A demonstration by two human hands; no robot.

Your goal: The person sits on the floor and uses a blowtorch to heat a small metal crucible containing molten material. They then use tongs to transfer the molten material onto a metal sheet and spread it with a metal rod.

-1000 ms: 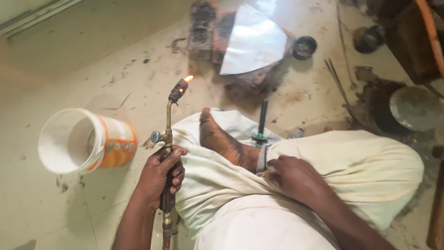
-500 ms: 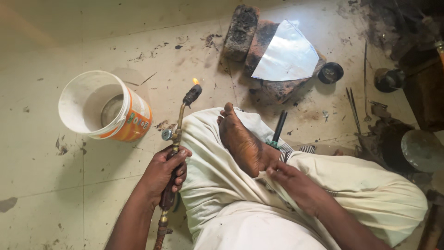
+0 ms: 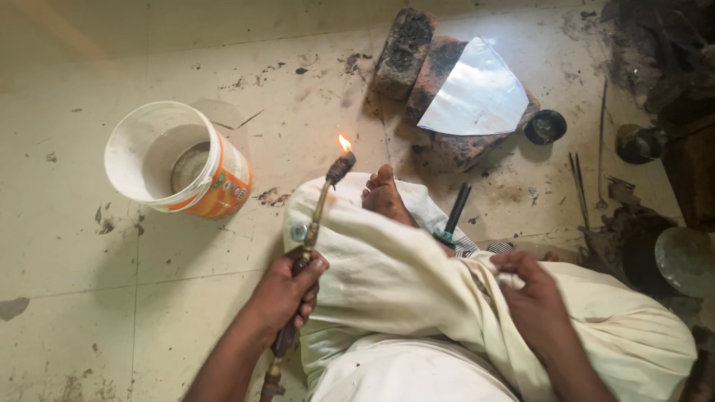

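The left hand's (image 3: 287,294) grip is clamped around the handle of a lit gas torch (image 3: 313,231), fingers wrapped over the dark shaft at about 7 o'clock in the view, the brass tube running up toward 12 o'clock to a blackened nozzle that carries a small yellow flame (image 3: 344,141). The right hand (image 3: 532,301), at 4 o'clock, has its grip pinched together on a fold of the cream cloth (image 3: 387,275) draped over the person's crossed legs. A bare foot (image 3: 385,197) pokes out of the cloth just right of the torch tip, near the flame but apart from it. At 10 o'clock from the torch, well clear on the tiled floor (image 3: 112,283), stands a white plastic bucket (image 3: 179,164) with an orange label, tilted toward the camera, a little water in its bottom. Straight ahead at 12 to 1 o'clock lie two charred bricks (image 3: 406,52), and a fan-shaped sheet of shiny metal (image 3: 477,93) rests across the nearer one. A small black round cup (image 3: 545,126) sits just beside the sheet's right corner. A dark rod-like tool (image 3: 456,212) with a green collar lies between the foot and the bricks. Thin metal rods (image 3: 579,186) and dark clutter crowd the floor at 2 to 3 o'clock, with a round metal lid (image 3: 685,257) at the right edge.
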